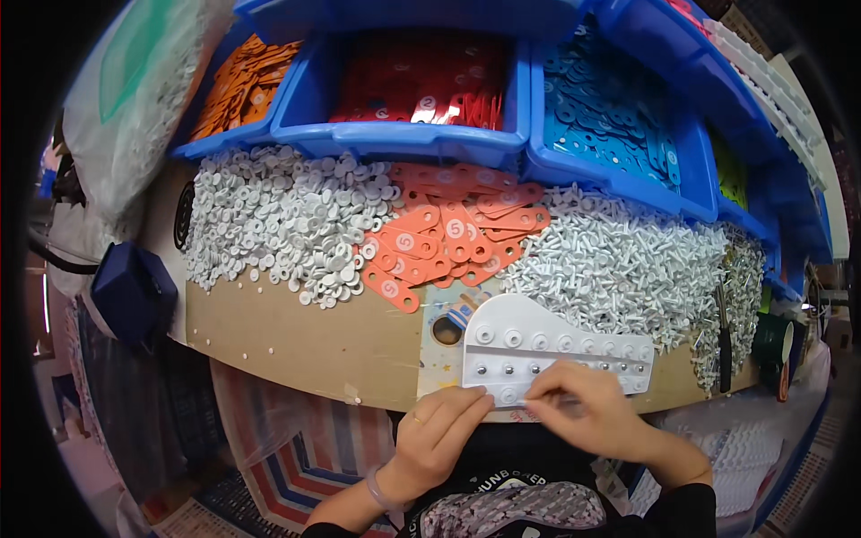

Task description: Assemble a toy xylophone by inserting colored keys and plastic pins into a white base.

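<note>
A white plastic jig plate (538, 345) with rows of round sockets lies at the near edge of a cardboard-covered bench (296, 332). My left hand (439, 430) rests flat against the plate's lower left corner, fingers together, with a ring on one finger. My right hand (587, 408) pinches at the plate's front edge; what its fingertips hold is too small to make out. Behind the plate lie a pile of orange oblong tags (448, 238), a heap of white round caps (287, 224) and a heap of white stemmed pins (619, 260).
Blue bins stand at the back: orange tags (242, 85), red tags (421, 81), blue tags (610, 112). More pins (740, 287) and a dark tool (723, 332) lie at the right. A clear bag (126, 99) hangs at the left, above a dark blue box (134, 291).
</note>
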The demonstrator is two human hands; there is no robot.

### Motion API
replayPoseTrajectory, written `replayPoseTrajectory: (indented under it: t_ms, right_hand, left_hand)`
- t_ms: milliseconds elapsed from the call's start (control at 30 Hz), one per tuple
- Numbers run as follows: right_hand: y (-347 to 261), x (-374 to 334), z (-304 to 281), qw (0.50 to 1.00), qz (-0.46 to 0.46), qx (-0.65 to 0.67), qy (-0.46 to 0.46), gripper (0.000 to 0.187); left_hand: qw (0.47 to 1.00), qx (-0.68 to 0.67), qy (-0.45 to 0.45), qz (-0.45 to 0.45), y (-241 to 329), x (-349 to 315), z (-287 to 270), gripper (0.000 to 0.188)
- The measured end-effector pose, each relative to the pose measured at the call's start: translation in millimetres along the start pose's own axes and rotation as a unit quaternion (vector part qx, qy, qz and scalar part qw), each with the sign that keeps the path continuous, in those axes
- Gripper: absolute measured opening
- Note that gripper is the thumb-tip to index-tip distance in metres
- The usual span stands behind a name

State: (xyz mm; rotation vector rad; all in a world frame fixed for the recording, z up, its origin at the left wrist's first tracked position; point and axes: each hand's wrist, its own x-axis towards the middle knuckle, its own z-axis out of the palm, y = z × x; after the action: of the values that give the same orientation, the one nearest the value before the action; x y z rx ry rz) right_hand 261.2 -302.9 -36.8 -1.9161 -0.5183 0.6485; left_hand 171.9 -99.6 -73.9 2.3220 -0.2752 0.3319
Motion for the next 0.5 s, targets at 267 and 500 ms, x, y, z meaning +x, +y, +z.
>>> replayPoseTrajectory:
  t_ms: [267, 500]
  right_hand:
    - [4.6, 12.4, 12.9, 0.995, -0.073, -0.065, -0.014, 0.013]
    - [0.8, 10.3, 18.7, 0.993, -0.074, -0.09, -0.014, 0.012]
  left_hand:
    - [0.995, 0.066, -0.012, 0.078, -10.9, -14.1, -1.4, 0.032]
    - [0.984, 0.098, 0.0, 0.148, -19.8, -13.8, -4.6, 0.029]
